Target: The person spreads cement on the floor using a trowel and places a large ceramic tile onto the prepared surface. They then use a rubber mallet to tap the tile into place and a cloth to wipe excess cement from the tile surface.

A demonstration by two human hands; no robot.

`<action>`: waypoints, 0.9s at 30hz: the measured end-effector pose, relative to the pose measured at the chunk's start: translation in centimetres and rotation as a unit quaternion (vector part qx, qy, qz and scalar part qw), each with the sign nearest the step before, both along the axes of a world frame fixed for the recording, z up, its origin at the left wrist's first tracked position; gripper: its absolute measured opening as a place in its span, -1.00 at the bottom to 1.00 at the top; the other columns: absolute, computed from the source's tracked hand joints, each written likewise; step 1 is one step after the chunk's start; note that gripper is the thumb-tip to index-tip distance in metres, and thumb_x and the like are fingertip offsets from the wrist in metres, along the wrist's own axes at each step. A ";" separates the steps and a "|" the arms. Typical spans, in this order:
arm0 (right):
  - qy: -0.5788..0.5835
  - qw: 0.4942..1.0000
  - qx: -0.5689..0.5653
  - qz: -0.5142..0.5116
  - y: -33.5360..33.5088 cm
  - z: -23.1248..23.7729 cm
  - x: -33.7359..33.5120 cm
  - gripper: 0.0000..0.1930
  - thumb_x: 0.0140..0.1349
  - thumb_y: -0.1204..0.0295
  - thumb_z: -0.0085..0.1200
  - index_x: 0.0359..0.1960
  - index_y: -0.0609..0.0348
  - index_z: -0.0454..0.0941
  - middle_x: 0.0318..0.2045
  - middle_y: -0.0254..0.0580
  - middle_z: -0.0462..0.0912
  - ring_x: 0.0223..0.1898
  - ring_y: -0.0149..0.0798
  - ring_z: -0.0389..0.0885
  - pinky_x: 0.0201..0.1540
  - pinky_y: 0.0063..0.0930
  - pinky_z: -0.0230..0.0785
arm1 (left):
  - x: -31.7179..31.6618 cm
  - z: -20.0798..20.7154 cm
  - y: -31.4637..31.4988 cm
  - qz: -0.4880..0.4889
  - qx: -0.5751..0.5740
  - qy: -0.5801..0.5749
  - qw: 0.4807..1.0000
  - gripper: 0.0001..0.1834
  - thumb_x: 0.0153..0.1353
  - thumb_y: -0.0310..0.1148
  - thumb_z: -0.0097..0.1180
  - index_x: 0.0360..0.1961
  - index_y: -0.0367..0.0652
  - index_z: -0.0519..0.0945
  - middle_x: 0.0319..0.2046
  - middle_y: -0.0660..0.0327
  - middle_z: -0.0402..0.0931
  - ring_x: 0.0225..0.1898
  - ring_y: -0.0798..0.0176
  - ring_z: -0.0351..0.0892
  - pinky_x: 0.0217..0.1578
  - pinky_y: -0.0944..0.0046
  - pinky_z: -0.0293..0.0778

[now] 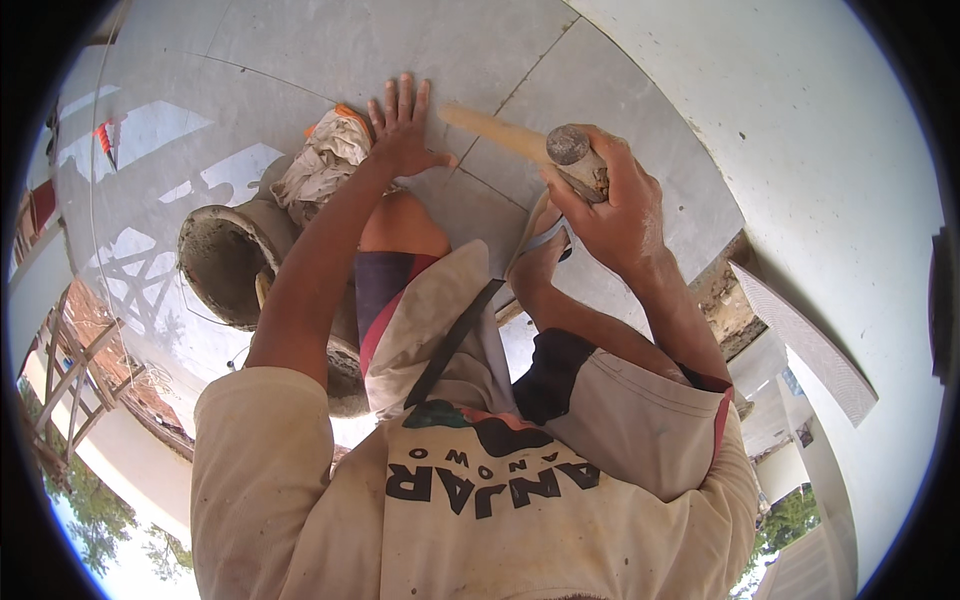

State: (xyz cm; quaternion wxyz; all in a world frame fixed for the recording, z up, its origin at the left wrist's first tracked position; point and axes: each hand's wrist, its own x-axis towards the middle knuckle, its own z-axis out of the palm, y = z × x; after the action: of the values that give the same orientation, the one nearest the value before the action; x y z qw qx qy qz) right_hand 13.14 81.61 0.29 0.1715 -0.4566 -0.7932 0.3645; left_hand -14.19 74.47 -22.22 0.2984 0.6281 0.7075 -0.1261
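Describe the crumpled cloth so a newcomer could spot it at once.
Against the grey tiled floor, find the left hand, palm down with fingers spread. Just left of it is the crumpled cloth, off-white with orange at its top; soft folds set it apart from the rigid, grey-crusted bucket nearby.

Bright daylight fills the view, and the sky (128, 568) at lower left burns out to white. Glaring patches and criss-cross shadows lie over the left of the tiled floor (330, 40). Fisheye distortion bows the pale wall's edge (820, 130) (black fills the corners), while blur softens the tool (495, 132) at upper centre.
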 end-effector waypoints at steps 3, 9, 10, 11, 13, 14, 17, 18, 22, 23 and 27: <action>-0.044 0.999 -0.006 0.009 0.6 -0.5 0.2 -0.54 0.18 0.30 0.36 0.09 0.14 0.53 -0.09 -0.02 0.72 -0.14 0.03 0.75 -0.17 -0.18 0.63 | 0.0 0.2 0.2 0.003 -0.003 0.003 1.000 0.61 -0.17 0.52 0.36 0.60 0.00 -0.45 0.58 -0.08 -0.68 0.57 -0.24 -0.76 0.45 -0.45 -0.59; -0.002 1.000 -0.004 -0.013 -0.1 -0.5 1.1 -0.52 0.20 0.35 0.38 0.11 0.20 0.51 -0.14 0.01 0.74 -0.13 -0.06 0.79 -0.12 -0.27 0.64 | 0.1 0.4 0.1 0.009 -0.001 -0.010 1.000 0.63 -0.21 0.45 0.42 0.60 -0.04 -0.43 0.58 -0.12 -0.64 0.57 -0.26 -0.75 0.45 -0.43 -0.60; -0.015 1.000 -0.016 -0.013 0.1 -0.5 1.2 -0.52 0.20 0.35 0.38 0.10 0.20 0.51 -0.15 0.01 0.74 -0.14 -0.06 0.79 -0.12 -0.27 0.64 | 0.2 0.5 0.0 0.010 -0.001 -0.013 1.000 0.63 -0.21 0.45 0.43 0.60 -0.05 -0.43 0.58 -0.12 -0.64 0.57 -0.26 -0.76 0.45 -0.43 -0.60; -0.029 0.999 -0.030 -0.014 0.1 -0.6 1.2 -0.53 0.20 0.35 0.38 0.10 0.20 0.51 -0.15 0.01 0.74 -0.14 -0.07 0.79 -0.12 -0.27 0.64 | 0.3 0.6 0.0 0.009 -0.002 -0.017 1.000 0.64 -0.21 0.44 0.43 0.60 -0.06 -0.42 0.58 -0.12 -0.64 0.57 -0.26 -0.76 0.45 -0.43 -0.61; 0.001 1.000 -0.008 -0.019 -0.3 -0.4 1.3 -0.53 0.20 0.35 0.38 0.10 0.20 0.50 -0.17 0.00 0.74 -0.15 -0.08 0.79 -0.12 -0.28 0.63 | 0.1 0.7 0.2 0.008 -0.010 0.001 1.000 0.63 -0.20 0.47 0.41 0.59 -0.04 -0.44 0.58 -0.11 -0.65 0.57 -0.25 -0.76 0.45 -0.44 -0.60; 0.013 1.000 0.004 -0.020 -0.4 -0.3 1.4 -0.52 0.20 0.35 0.38 0.10 0.20 0.50 -0.17 0.00 0.74 -0.16 -0.08 0.80 -0.13 -0.29 0.63 | 0.3 0.6 0.4 0.009 -0.013 0.007 1.000 0.63 -0.20 0.49 0.39 0.59 -0.03 -0.45 0.58 -0.10 -0.66 0.57 -0.25 -0.75 0.45 -0.44 -0.59; -0.034 0.999 0.011 -0.001 0.0 -0.8 1.6 -0.51 0.21 0.37 0.37 0.12 0.23 0.49 -0.18 0.01 0.74 -0.19 -0.09 0.80 -0.14 -0.31 0.62 | 0.2 0.3 0.1 0.010 0.002 -0.008 1.000 0.65 -0.22 0.46 0.42 0.59 -0.09 -0.42 0.58 -0.14 -0.64 0.57 -0.26 -0.76 0.44 -0.44 -0.61; -0.031 0.999 -0.016 -0.019 0.2 -0.7 1.7 -0.51 0.21 0.37 0.38 0.12 0.24 0.48 -0.18 0.01 0.74 -0.19 -0.11 0.79 -0.14 -0.31 0.62 | 0.1 0.2 0.2 0.010 0.006 -0.011 1.000 0.65 -0.23 0.46 0.42 0.59 -0.09 -0.42 0.58 -0.15 -0.64 0.57 -0.27 -0.77 0.44 -0.44 -0.62; 0.005 0.990 -0.069 -0.124 0.2 -0.3 3.0 -0.50 0.20 0.34 0.38 0.12 0.19 0.49 -0.18 0.00 0.74 -0.19 -0.11 0.78 -0.14 -0.28 0.60 | 0.4 0.2 0.4 0.000 -0.006 -0.005 1.000 0.66 -0.22 0.47 0.41 0.59 -0.10 -0.44 0.57 -0.16 -0.66 0.57 -0.29 -0.77 0.43 -0.46 -0.61; 0.022 0.985 -0.070 -0.153 0.1 -0.6 3.4 -0.51 0.19 0.31 0.37 0.12 0.15 0.50 -0.18 0.00 0.74 -0.19 -0.09 0.77 -0.14 -0.26 0.59 | 0.3 0.4 0.2 0.000 -0.017 0.004 1.000 0.66 -0.21 0.48 0.40 0.59 -0.11 -0.45 0.57 -0.16 -0.66 0.57 -0.29 -0.76 0.43 -0.47 -0.61; -0.003 0.969 -0.016 -0.247 0.7 -0.9 6.3 -0.48 0.17 0.33 0.42 0.11 0.23 0.49 -0.26 0.01 0.75 -0.24 -0.18 0.77 -0.16 -0.33 0.58 | 1.5 0.7 0.1 0.023 0.004 -0.008 1.000 0.65 -0.19 0.50 0.36 0.57 -0.23 -0.43 0.57 -0.20 -0.65 0.56 -0.31 -0.75 0.42 -0.48 -0.61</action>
State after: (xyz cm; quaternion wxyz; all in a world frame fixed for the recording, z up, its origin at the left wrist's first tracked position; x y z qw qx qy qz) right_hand 19.43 82.28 -0.61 0.2466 -0.6418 -0.6508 0.3220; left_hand -12.68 74.61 -21.47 0.3046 0.6135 0.7200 -0.1115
